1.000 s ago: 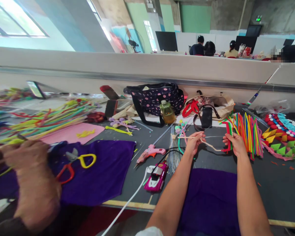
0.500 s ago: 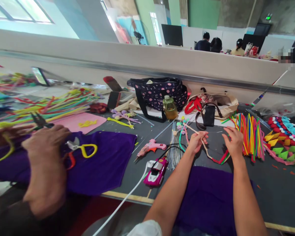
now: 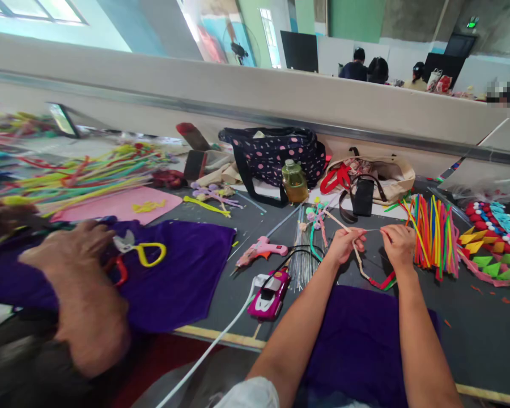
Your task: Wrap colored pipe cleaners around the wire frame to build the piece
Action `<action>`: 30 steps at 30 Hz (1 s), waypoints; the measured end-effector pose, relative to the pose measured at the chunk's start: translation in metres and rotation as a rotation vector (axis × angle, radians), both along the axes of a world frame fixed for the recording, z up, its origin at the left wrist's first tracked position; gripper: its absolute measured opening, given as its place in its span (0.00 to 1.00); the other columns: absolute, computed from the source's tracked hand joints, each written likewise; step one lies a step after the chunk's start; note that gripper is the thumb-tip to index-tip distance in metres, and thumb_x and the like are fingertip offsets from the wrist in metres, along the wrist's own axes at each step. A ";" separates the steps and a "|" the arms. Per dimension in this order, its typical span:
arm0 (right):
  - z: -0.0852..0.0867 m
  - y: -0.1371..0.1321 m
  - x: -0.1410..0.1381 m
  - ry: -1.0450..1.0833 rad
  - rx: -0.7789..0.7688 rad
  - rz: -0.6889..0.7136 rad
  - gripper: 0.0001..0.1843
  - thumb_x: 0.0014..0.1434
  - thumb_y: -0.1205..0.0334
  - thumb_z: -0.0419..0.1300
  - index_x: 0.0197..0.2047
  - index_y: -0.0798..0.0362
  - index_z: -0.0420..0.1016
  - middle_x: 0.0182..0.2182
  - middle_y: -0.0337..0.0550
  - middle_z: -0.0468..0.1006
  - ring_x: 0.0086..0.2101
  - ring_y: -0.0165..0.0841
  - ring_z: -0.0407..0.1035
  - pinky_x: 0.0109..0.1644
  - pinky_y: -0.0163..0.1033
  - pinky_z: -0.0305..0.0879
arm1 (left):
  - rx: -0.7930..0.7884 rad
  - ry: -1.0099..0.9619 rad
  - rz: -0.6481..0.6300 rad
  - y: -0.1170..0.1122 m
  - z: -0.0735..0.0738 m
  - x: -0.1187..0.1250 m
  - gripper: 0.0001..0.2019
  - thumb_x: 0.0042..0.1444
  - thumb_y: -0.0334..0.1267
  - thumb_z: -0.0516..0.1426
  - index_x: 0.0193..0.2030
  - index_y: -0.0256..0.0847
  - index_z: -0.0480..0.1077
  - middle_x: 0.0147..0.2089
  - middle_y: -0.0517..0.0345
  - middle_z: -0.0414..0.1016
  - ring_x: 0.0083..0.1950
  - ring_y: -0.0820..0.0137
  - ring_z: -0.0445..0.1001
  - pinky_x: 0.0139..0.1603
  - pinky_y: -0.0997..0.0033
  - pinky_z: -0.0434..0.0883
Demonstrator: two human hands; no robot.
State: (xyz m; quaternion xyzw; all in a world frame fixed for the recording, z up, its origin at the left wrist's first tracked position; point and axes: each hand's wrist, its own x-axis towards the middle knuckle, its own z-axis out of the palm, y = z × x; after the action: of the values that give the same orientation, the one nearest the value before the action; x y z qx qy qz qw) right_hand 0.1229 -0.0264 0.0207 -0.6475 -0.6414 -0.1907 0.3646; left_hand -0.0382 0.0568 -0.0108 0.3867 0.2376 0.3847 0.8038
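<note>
My left hand [image 3: 345, 245] is closed in a pinch on a beige pipe cleaner [image 3: 358, 259] that runs down to a red and green bent piece [image 3: 383, 281] on the dark table [image 3: 484, 323]. My right hand [image 3: 396, 245] is closed too, pinching a thin silver wire [image 3: 372, 230] stretched between both hands. A bundle of bright pipe cleaners [image 3: 433, 235] lies just right of my right hand. A purple cloth [image 3: 361, 340] lies under my forearms.
A co-worker's hand [image 3: 80, 294] rests at the left on another purple cloth [image 3: 182, 277] with scissors [image 3: 136, 255]. A pink glue gun [image 3: 261, 250], a pink toy car [image 3: 268, 294], a bottle [image 3: 294, 182], a dotted bag [image 3: 276, 156] and a beige bag [image 3: 378, 178] stand behind.
My right hand let go of the red and green piece and came in to the wire near my left hand. The co-worker's hand shifted on the purple cloth.
</note>
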 end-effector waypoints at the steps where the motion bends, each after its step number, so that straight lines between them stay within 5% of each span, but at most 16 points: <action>1: -0.001 0.001 0.000 0.011 -0.008 -0.003 0.10 0.64 0.61 0.54 0.36 0.50 0.77 0.34 0.42 0.80 0.38 0.34 0.71 0.49 0.43 0.54 | -0.004 -0.004 -0.004 0.000 0.000 0.000 0.17 0.44 0.41 0.67 0.36 0.29 0.76 0.27 0.54 0.76 0.19 0.74 0.71 0.22 0.72 0.73; 6: -0.006 0.002 0.007 0.139 -0.089 0.034 0.13 0.63 0.57 0.55 0.48 0.52 0.75 0.42 0.48 0.79 0.43 0.38 0.71 0.49 0.44 0.60 | -0.091 -0.053 0.056 0.003 -0.002 0.000 0.13 0.47 0.38 0.65 0.36 0.29 0.76 0.26 0.54 0.76 0.20 0.76 0.71 0.23 0.74 0.74; 12: -0.015 -0.005 0.029 0.797 -0.030 -0.132 0.24 0.55 0.47 0.61 0.49 0.55 0.74 0.40 0.51 0.80 0.39 0.40 0.74 0.45 0.45 0.68 | -0.251 -0.140 0.129 0.014 -0.003 0.000 0.11 0.60 0.35 0.56 0.37 0.27 0.75 0.27 0.53 0.76 0.21 0.78 0.71 0.26 0.77 0.74; 18: -0.016 -0.013 0.034 1.487 -0.438 0.192 0.24 0.45 0.50 0.70 0.42 0.54 0.74 0.29 0.46 0.81 0.28 0.38 0.77 0.27 0.36 0.71 | -0.323 -0.272 0.131 0.020 -0.005 -0.002 0.18 0.67 0.40 0.48 0.41 0.27 0.74 0.34 0.49 0.78 0.27 0.76 0.75 0.33 0.75 0.75; 25: -0.026 0.009 0.018 1.810 0.109 0.271 0.20 0.43 0.56 0.72 0.34 0.52 0.69 0.31 0.45 0.82 0.36 0.40 0.78 0.42 0.47 0.75 | -0.253 -0.245 0.077 0.016 -0.010 0.004 0.20 0.64 0.48 0.51 0.47 0.31 0.73 0.50 0.39 0.76 0.47 0.63 0.77 0.49 0.61 0.74; 30: -0.033 0.021 -0.004 1.856 0.229 0.353 0.17 0.44 0.62 0.71 0.35 0.52 0.69 0.39 0.45 0.82 0.44 0.39 0.77 0.53 0.51 0.69 | -0.090 -0.110 -0.064 0.002 -0.012 0.013 0.19 0.52 0.38 0.64 0.50 0.33 0.71 0.51 0.39 0.76 0.44 0.63 0.78 0.47 0.61 0.74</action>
State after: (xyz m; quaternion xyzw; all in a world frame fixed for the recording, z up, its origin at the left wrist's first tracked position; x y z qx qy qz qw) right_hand 0.1194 -0.0050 -0.0120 -0.3946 -0.1616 0.3957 0.8134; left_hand -0.0249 0.0591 -0.0228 0.3360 0.1979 0.3685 0.8439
